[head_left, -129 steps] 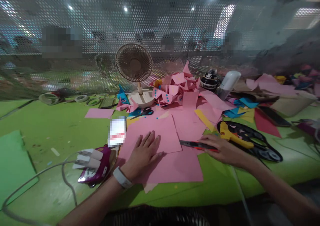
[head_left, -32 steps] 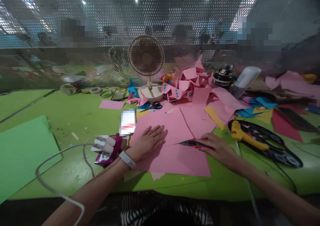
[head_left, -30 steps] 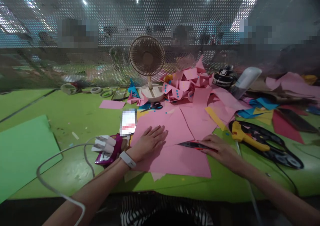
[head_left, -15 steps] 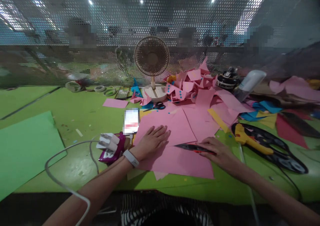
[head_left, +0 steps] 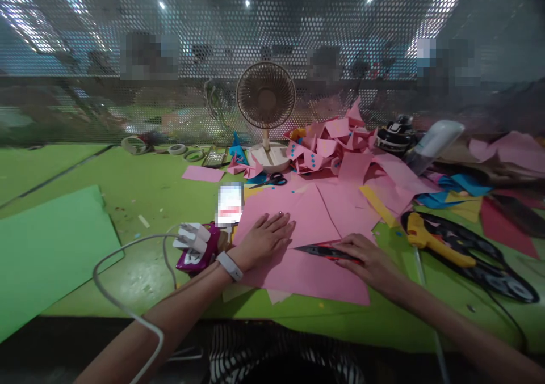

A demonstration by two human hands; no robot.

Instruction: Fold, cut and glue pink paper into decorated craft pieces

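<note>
My left hand (head_left: 264,237) lies flat, fingers spread, on a folded pink paper sheet (head_left: 298,216) that rests on a larger pink sheet (head_left: 315,276) on the green table (head_left: 140,191). A white band is on that wrist. My right hand (head_left: 366,259) is closed on a black and red utility knife (head_left: 326,251), whose tip points left along the folded sheet's lower edge.
A small fan (head_left: 266,97) stands at the back beside a heap of pink cut paper (head_left: 336,143) and scissors (head_left: 272,180). A yellow glue gun (head_left: 438,242), a white plug with cable (head_left: 191,236), a green sheet (head_left: 46,253) and tape rolls (head_left: 136,144) lie around.
The camera view has drifted left and slightly up. My right hand with the knife has slid a little left along the fold. My left hand stays flat on the paper.
</note>
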